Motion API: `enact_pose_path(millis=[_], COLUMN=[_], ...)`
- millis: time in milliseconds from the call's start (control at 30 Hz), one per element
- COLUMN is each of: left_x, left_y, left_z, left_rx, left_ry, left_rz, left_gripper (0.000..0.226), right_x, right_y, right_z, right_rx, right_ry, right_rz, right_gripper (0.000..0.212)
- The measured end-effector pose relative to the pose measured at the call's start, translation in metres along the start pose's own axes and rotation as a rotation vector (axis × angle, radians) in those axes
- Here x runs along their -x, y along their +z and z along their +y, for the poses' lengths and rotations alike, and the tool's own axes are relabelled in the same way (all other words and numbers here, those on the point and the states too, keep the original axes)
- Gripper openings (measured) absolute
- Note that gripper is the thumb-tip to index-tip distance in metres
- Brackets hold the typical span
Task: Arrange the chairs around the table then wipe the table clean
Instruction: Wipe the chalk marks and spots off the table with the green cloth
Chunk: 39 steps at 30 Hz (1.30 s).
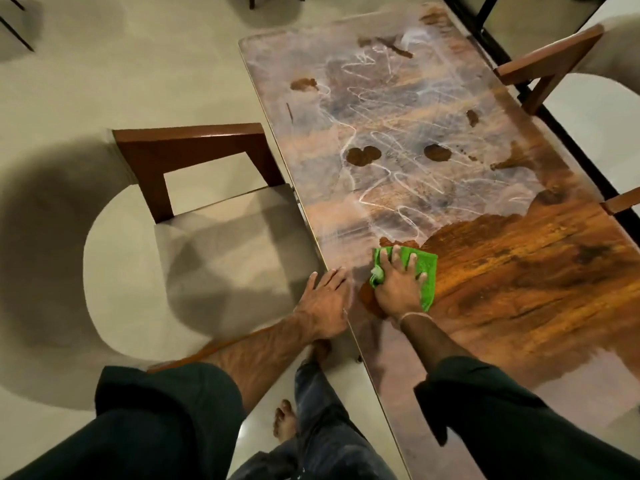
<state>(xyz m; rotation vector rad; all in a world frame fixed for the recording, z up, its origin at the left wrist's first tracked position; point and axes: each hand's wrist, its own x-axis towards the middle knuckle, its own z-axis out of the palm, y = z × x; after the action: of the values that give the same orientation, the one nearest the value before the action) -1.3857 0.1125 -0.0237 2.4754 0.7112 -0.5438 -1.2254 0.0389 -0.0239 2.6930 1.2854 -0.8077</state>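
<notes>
A long wooden table (519, 271) runs from the near right to the far middle. Its far part is dull with a pale film and white scribbles, and its near right part shows dark, shiny wood. My right hand (398, 282) presses a green cloth (426, 271) flat on the table with spread fingers, at the border between film and shiny wood. My left hand (325, 303) rests flat on the table's left edge. A wooden chair with a pale seat (221, 237) stands against the left side.
Two more wooden chair backs (550, 64) (623, 202) stand along the table's right side. Chair legs (252, 0) show at the top edge. The floor (121, 64) is pale tile. My bare feet (285, 420) stand beside the table.
</notes>
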Motion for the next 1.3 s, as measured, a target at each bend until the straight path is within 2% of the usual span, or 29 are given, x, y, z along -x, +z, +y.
enact_pose_path(millis=[100, 133, 200, 300, 333, 400, 467, 500, 567, 633, 667, 733, 833, 933, 1033, 1100, 1200, 1233, 1300], left_x=[-0.012, -0.016, -0.021, -0.036, -0.039, -0.043, -0.047, -0.048, -0.051, -0.054, -0.055, -0.055, -0.057, -0.058, -0.059, -0.058, -0.058, -0.058, -0.057], left_y=[-0.002, -0.003, -0.008, -0.021, -0.026, -0.033, -0.037, -0.038, -0.041, -0.041, -0.040, -0.041, -0.042, -0.041, -0.038, -0.037, -0.037, -0.037, -0.039], left_z=[-0.013, -0.017, -0.023, -0.033, -0.036, -0.042, -0.050, -0.053, -0.057, -0.061, -0.062, -0.062, -0.066, -0.068, -0.071, -0.071, -0.076, -0.075, -0.073], left_rx=[0.032, 0.048, 0.076, 0.072, 0.074, 0.090, 0.106, 0.117, 0.155, 0.187, 0.189, 0.174, 0.177, 0.186, 0.205, 0.199, 0.204, 0.209, 0.218], left_ry=[-0.039, -0.051, -0.075, -0.104, -0.126, -0.167, -0.195, -0.211, -0.243, -0.266, -0.273, -0.274, -0.263, -0.254, -0.258, -0.264, -0.256, -0.251, -0.254], left_rz=[0.057, 0.086, 0.122, 0.093, 0.090, 0.082, 0.059, 0.056, 0.061, 0.055, 0.053, 0.061, 0.068, 0.079, 0.089, 0.111, 0.117, 0.116, 0.118], left_gripper=[0.077, 0.079, 0.084, 0.086, 0.088, 0.098, 0.108, 0.114, 0.123, 0.132, 0.134, 0.137, 0.136, 0.136, 0.134, 0.130, 0.125, 0.124, 0.122], right_x=[0.003, -0.001, -0.019, -0.048, -0.052, -0.049, -0.042, -0.043, -0.054, -0.063, -0.066, -0.064, -0.052, -0.056, -0.063, -0.058, -0.045, -0.043, -0.048], right_y=[-0.007, -0.014, -0.023, -0.024, -0.020, -0.015, -0.018, -0.022, -0.029, -0.029, -0.026, -0.018, -0.022, -0.031, -0.018, -0.004, -0.004, -0.008, -0.016], right_z=[0.025, 0.039, 0.049, 0.011, -0.002, -0.006, 0.023, 0.037, 0.047, 0.019, -0.001, -0.024, 0.002, 0.021, -0.027, -0.047, -0.012, 0.002, 0.006], right_rx=[0.079, 0.066, 0.063, 0.064, 0.055, 0.087, 0.097, 0.071, 0.054, 0.081, 0.087, 0.085, 0.090, 0.071, 0.096, 0.092, 0.123, 0.122, 0.116], right_ry=[-0.247, -0.261, -0.181, -0.038, -0.075, -0.277, -0.493, -0.513, -0.371, -0.201, -0.189, -0.327, -0.594, -0.498, -0.336, -0.454, -0.685, -0.690, -0.574], right_rz=[-0.042, -0.059, -0.027, 0.028, 0.013, -0.057, -0.053, -0.021, -0.001, -0.010, -0.003, -0.022, -0.135, -0.093, -0.026, 0.010, -0.116, -0.140, -0.100], right_gripper=[0.076, 0.076, 0.075, 0.076, 0.077, 0.079, 0.078, 0.076, 0.075, 0.079, 0.080, 0.079, 0.075, 0.076, 0.077, 0.077, 0.073, 0.074, 0.075])
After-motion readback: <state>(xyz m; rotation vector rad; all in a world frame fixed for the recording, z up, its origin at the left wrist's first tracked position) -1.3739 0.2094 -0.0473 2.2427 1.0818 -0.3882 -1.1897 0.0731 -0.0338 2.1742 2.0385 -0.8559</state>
